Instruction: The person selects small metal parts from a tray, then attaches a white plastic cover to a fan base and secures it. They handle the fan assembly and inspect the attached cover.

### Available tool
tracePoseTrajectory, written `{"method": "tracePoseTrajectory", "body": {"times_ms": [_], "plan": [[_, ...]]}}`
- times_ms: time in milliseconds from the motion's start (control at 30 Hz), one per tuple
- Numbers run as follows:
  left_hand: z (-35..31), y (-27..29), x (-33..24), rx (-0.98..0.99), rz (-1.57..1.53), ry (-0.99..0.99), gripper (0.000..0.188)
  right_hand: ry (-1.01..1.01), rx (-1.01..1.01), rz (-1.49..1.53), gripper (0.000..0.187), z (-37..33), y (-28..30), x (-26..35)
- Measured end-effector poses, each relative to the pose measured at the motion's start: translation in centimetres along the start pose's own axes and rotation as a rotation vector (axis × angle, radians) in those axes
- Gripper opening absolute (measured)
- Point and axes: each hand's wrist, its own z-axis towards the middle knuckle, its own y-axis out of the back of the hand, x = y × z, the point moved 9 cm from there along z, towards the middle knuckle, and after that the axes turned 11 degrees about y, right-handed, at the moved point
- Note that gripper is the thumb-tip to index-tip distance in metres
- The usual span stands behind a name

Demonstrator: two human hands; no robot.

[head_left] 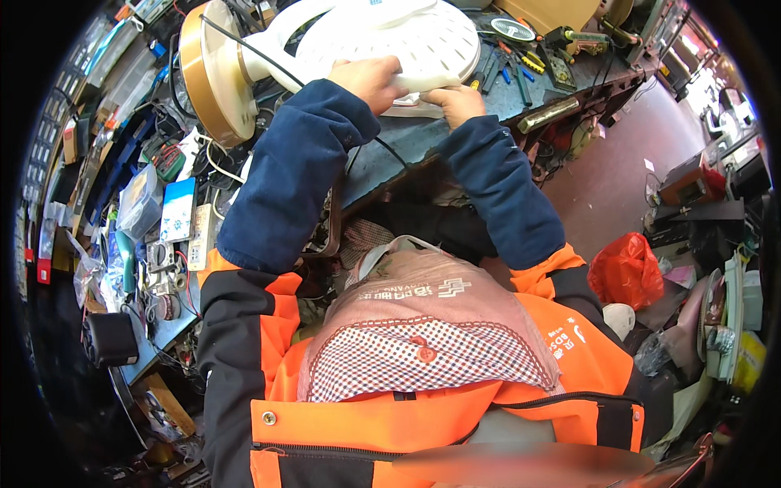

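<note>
A white appliance with a round, slotted housing (333, 49) lies on the workbench in front of me. My left hand (370, 81) is closed at the housing's near rim, its fingers curled. My right hand (457, 103) pinches the near right part of the same rim, thumb pointing left. Left of the housing, a round gold and white base (213, 77) stands on its edge, joined to a white curved neck. A black cable runs across the neck and down past my left wrist. What lies under my fingers is hidden.
Pliers and screwdrivers (521, 77) lie right of the housing, near a small white oval grille (512, 29). Crowded parts, a blue-and-white box (178, 210) and a clear plastic container (140, 202) fill the left side. A red plastic bag (626, 270) sits on the floor at right.
</note>
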Motion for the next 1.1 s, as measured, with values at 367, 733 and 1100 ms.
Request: {"method": "tracePoseTrajectory", "body": {"times_ms": [367,733,1100], "plan": [[-0.5,-0.1,0.6,-0.002,0.014,0.017,0.037,-0.011,0.059,0.067,0.031,0.5,-0.7,-2.3],[-0.4,-0.4,0.3,-0.015,0.018,-0.003,0.036,-0.052,-0.005,0.181,0.032,0.1,-0.3,-2.9],[-0.3,-0.4,0.5,-0.040,0.022,-0.012,0.035,-0.034,-0.007,0.039,0.037,0.4,-0.9,-2.2]]}}
